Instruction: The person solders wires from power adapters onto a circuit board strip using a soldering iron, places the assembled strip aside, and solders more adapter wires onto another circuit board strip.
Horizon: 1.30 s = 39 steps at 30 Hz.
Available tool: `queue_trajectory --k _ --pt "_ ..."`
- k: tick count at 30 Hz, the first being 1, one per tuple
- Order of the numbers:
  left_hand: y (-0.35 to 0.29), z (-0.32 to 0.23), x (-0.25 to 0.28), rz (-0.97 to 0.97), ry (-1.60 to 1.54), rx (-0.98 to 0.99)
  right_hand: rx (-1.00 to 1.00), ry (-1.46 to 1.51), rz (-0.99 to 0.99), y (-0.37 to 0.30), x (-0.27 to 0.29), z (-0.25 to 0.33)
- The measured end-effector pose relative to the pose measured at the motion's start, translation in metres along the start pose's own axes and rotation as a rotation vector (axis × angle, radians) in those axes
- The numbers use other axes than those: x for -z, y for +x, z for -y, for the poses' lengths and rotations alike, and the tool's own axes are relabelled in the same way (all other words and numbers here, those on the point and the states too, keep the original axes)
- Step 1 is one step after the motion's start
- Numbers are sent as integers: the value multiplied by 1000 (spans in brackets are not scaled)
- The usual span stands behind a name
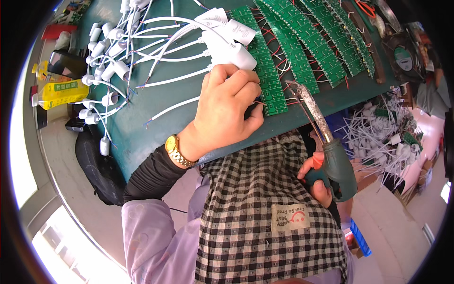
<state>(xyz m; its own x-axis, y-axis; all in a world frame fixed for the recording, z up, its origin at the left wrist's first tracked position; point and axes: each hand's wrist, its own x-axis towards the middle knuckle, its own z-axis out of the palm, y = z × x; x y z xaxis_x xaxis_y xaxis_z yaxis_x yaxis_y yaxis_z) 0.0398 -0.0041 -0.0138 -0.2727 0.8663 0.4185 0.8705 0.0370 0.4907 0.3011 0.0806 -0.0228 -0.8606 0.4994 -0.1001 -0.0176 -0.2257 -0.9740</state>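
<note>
My left hand (229, 102), with a gold watch on its wrist, is closed at the near edge of the leftmost circuit-board strip (267, 80). Its fingers curl down, and what they hold, if anything, is hidden beneath them. Just beyond the knuckles lie several white cylindrical wired sockets (239, 57), their white leads running left. My right hand (316, 177) grips a dark green soldering gun (341, 173) with an orange trigger. Its worn metal barrel points up and left, and the tip is close to the second green strip (295, 66), though contact cannot be told.
More green strips (326, 52) with red and white wires cover the far right of the table (177, 111). White wired sockets (109, 71) are heaped at the left, near a yellow bottle (61, 93). A fan (404, 57) stands far right, above a pile of wired parts (388, 137).
</note>
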Motion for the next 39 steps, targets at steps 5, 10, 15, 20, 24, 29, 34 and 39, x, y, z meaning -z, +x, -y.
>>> queue_trajectory --k 5,10,15,20,24,29,34,39 --pt "-2 7 4 40 -79 -31 7 30 -66 -6 -1 -7" --pt "-2 8 -1 -6 -51 -33 -16 68 -87 -10 3 -6" --pt "0 6 -3 -40 -26 -37 -78 147 -44 -11 -2 -2" --pt "0 6 -4 -30 -15 -33 -199 44 71 8 -2 23" --pt "1 5 -4 -34 -12 -33 -249 50 63 3 -1 17" --pt "0 4 -6 -39 -1 -29 -281 75 38 -1 -2 13" --pt "0 5 -11 -76 2 -25 -263 67 22 -1 0 7" --pt "-1 3 -4 -50 7 -12 -112 37 64 -4 7 3"
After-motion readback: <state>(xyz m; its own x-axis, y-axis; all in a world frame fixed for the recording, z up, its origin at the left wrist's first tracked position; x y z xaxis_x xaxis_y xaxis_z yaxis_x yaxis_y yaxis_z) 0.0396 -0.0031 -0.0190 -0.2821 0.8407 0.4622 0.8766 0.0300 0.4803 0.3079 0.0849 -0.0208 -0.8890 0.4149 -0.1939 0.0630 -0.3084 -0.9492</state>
